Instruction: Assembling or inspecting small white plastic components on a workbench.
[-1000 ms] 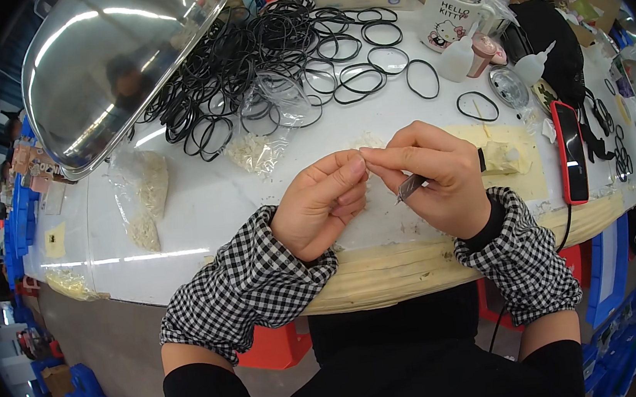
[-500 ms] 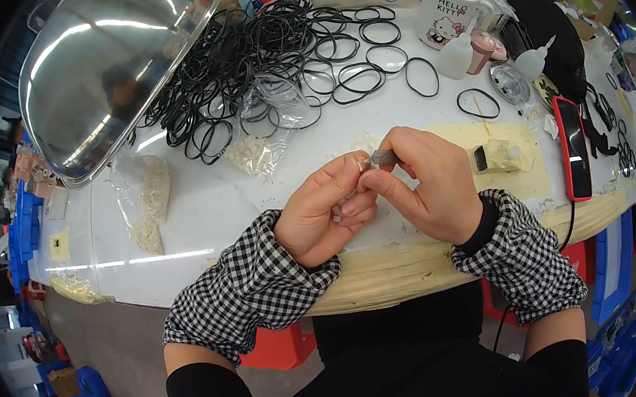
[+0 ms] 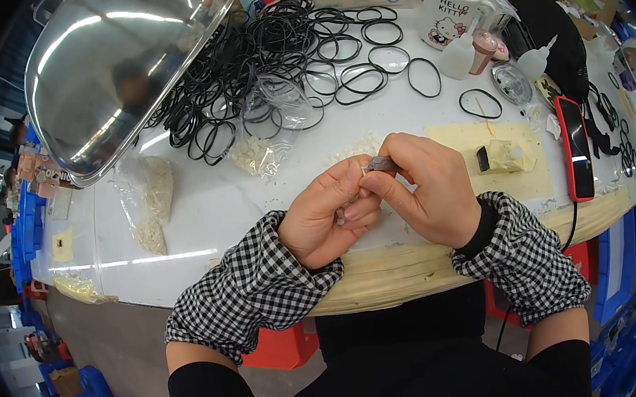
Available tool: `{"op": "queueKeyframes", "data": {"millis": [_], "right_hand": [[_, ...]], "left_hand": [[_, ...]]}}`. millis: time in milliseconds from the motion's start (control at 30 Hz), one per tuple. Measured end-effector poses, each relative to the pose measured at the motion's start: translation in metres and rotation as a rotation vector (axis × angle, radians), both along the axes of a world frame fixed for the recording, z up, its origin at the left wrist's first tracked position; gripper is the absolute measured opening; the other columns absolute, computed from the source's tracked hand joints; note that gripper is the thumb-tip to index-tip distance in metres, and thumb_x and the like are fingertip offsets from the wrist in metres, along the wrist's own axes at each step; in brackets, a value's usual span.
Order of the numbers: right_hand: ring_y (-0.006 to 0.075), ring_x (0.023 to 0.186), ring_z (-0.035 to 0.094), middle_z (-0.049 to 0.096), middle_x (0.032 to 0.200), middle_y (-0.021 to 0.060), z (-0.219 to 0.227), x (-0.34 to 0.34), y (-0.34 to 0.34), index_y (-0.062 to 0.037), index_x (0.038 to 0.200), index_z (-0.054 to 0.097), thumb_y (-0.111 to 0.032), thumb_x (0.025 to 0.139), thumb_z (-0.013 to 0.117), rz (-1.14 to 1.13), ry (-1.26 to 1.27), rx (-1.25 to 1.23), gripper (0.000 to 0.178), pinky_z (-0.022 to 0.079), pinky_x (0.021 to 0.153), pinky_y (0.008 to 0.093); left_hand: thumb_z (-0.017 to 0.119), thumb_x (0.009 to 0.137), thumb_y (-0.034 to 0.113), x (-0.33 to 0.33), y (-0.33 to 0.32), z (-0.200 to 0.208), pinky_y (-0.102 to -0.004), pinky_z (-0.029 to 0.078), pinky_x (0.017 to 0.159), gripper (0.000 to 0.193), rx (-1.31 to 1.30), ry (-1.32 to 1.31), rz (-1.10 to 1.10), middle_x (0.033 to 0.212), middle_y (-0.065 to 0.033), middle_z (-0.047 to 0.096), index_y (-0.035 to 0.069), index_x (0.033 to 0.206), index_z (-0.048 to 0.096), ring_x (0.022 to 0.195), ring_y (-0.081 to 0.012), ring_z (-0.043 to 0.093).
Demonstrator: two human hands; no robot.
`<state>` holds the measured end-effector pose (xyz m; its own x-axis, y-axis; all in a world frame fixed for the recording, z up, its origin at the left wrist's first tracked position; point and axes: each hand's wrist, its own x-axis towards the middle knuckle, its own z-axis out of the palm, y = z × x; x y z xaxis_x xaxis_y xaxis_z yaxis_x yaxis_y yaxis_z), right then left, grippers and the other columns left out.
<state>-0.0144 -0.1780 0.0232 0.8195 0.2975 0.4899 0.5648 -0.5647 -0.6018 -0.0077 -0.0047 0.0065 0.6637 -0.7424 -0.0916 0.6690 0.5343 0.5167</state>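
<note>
My left hand (image 3: 328, 221) is closed, its thumb and forefinger pinching a tiny pale piece that the fingers mostly hide. Against it my right hand (image 3: 435, 194) holds a short grey tool (image 3: 382, 164), its narrow end pointing left at the pinched piece. I cannot make out the exact kind of tool. Both hands meet just above the table's near part. Just beyond them, small pale bits (image 3: 355, 149) are scattered on the white tabletop (image 3: 217, 201). A clear bag with pale pieces (image 3: 253, 157) lies beyond my left hand.
Black rubber rings (image 3: 241, 59) heap at the back beside a shiny metal bowl (image 3: 126, 71). Another bag of pale pieces (image 3: 153, 196) lies left. To the right are a taped yellowish block (image 3: 506, 155), a red-edged phone (image 3: 575, 148) with a cable, and a white mug (image 3: 448, 18).
My right hand and the grey tool have dipped slightly, and the tool's tip sits closer in against my left fingertips. The whole view has shifted a little.
</note>
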Motion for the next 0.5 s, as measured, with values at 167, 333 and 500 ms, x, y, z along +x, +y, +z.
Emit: {"op": "queueKeyframes", "data": {"millis": [167,333,500], "right_hand": [[0.0244,0.058,0.054,0.052,0.062,0.0065,-0.0015,-0.0002,-0.0002,-0.0058,0.075,0.051,-0.031,0.084,0.064,0.025,0.016,0.033,0.03,0.04,0.051,0.0341],[0.0237,0.056,0.053,0.052,0.061,0.0061,-0.0002,-0.001,-0.0016,-0.0059,0.074,0.052,-0.031,0.084,0.064,0.041,0.041,0.035,0.03,0.04,0.05,0.0335],[0.024,0.056,0.054,0.051,0.061,0.0062,-0.0009,-0.0008,-0.0011,-0.0058,0.074,0.052,-0.03,0.084,0.064,0.056,0.054,0.058,0.029,0.04,0.05,0.0335]], "left_hand": [[0.049,0.096,0.021,0.0009,0.0005,-0.0084,-0.0157,0.035,0.059,0.016,-0.077,-0.02,-0.012,0.09,-0.0001,0.049,0.006,0.101,0.048,0.061,-0.0033,0.036],[0.05,0.096,0.021,0.0003,0.0009,-0.0064,-0.0158,0.036,0.06,0.016,-0.075,-0.017,-0.017,0.091,-0.0019,0.051,0.006,0.102,0.048,0.061,-0.0033,0.037],[0.05,0.096,0.021,-0.0008,0.0011,-0.0053,-0.016,0.036,0.061,0.018,-0.071,-0.017,-0.007,0.098,-0.0057,0.054,0.005,0.105,0.046,0.062,-0.0029,0.037]]}}
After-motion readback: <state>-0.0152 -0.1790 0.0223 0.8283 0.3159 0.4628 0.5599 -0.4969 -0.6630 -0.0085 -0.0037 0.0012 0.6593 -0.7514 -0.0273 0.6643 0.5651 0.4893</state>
